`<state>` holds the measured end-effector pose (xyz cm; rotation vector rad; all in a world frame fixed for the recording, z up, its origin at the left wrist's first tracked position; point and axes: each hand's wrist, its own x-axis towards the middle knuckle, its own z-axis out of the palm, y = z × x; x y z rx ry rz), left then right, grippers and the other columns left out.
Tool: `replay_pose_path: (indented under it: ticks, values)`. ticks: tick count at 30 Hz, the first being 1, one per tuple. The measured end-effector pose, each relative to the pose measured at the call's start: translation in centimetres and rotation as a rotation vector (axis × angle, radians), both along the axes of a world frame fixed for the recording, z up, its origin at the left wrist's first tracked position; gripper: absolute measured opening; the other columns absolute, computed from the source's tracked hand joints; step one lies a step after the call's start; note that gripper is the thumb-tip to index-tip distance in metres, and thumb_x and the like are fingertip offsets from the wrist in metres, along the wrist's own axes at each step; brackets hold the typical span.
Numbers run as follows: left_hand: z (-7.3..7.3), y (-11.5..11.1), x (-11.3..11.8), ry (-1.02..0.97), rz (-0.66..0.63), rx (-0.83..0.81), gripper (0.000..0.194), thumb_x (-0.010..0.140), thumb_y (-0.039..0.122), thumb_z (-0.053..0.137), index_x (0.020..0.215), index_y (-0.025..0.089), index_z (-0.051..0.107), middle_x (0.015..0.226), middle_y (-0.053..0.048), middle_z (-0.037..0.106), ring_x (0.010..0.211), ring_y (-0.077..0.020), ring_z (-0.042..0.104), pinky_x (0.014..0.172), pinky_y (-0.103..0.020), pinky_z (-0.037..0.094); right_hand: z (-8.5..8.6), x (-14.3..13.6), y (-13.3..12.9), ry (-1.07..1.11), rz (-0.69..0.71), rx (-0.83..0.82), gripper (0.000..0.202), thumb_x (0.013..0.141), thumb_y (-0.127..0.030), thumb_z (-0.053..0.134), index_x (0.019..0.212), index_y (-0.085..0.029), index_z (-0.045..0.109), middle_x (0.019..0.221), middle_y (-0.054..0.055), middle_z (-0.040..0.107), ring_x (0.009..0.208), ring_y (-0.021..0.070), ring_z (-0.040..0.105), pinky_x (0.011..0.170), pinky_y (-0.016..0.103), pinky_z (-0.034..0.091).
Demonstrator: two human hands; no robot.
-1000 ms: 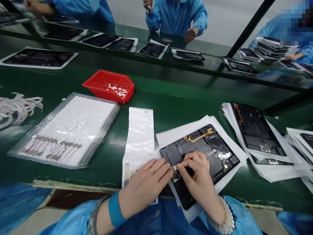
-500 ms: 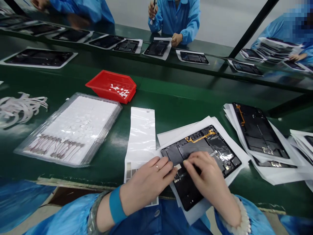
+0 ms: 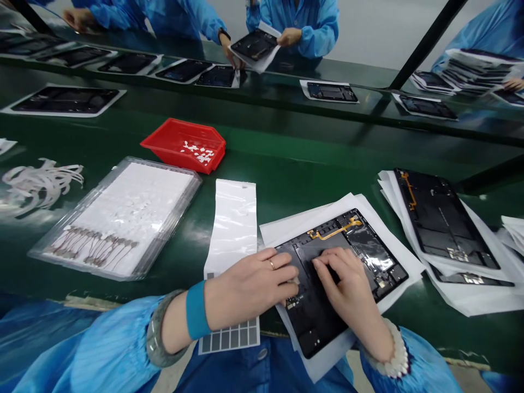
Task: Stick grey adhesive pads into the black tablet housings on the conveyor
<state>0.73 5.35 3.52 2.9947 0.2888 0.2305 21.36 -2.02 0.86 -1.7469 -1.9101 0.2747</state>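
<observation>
A black tablet housing with an orange flex cable lies tilted on white sheets in front of me. Over its left edge is my left hand, fingers curled, with a small pale bit showing at the fingertips. My right hand rests on the middle of the housing, thumb and index finger pinched together; anything between them is too small to make out. Partly under my left forearm lies a white strip with grey squares at its lower end.
Left of the strip are a clear tray with wired parts, a red bin with white bits, and curled white strips. More housings are stacked at right. Beyond, a conveyor carries tablets past people in blue.
My left fingers have drawn in and the pale piece near them left the housing's surface. My right hand shifted slightly right. Across the conveyor, a person has lifted a tablet and another arm reaches in.
</observation>
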Motion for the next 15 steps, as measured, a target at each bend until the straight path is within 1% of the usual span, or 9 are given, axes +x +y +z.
replay_pose_path:
  ticks: [3,6,10,13,15]
  values:
    - [-0.19,0.01,0.03,-0.001,0.032,-0.009,0.016,0.089,0.036,0.061,0.094,0.021,0.059,0.097,-0.001,0.058,0.096,-0.0199,0.049,0.075,-0.033,0.034,0.22,0.13,-0.02,0.001,0.008,-0.02,0.023,0.094,-0.028,0.046,0.077,-0.021,0.059,0.083,0.004,0.061,0.08,0.0189,0.054,0.075,0.035,0.038]
    - [-0.26,0.08,-0.04,0.001,0.026,-0.04,0.012,0.09,0.033,0.059,0.092,0.021,0.058,0.1,-0.001,0.058,0.097,-0.0195,0.048,0.076,-0.033,0.032,0.31,0.19,-0.05,0.0,0.01,-0.035,0.022,0.094,-0.028,0.045,0.078,-0.021,0.059,0.084,0.004,0.061,0.081,0.0189,0.053,0.075,0.035,0.037]
    - [0.04,0.13,-0.13,-0.005,0.064,-0.072,0.017,0.086,0.034,0.065,0.097,0.023,0.058,0.101,0.0,0.058,0.098,-0.0207,0.048,0.077,-0.034,0.031,0.23,0.16,-0.11,0.005,0.008,-0.045,0.022,0.095,-0.028,0.044,0.079,-0.021,0.059,0.084,0.004,0.061,0.081,0.019,0.053,0.075,0.035,0.037]
    - [0.24,0.26,-0.16,0.007,0.045,-0.083,0.012,0.088,0.031,0.062,0.096,0.023,0.059,0.103,-0.001,0.058,0.099,-0.0208,0.048,0.077,-0.034,0.03,0.17,0.16,-0.15,0.01,0.01,-0.052,0.021,0.094,-0.027,0.046,0.078,-0.021,0.059,0.084,0.004,0.061,0.082,0.0192,0.053,0.076,0.035,0.037]
    - [0.28,0.52,-0.21,0.008,0.05,-0.099,0.014,0.087,0.034,0.062,0.097,0.024,0.059,0.105,-0.001,0.058,0.1,-0.0215,0.048,0.079,-0.034,0.03,0.17,0.16,-0.16,0.013,0.008,-0.052,0.021,0.094,-0.027,0.046,0.079,-0.021,0.059,0.084,0.004,0.061,0.082,0.0194,0.053,0.076,0.035,0.037]
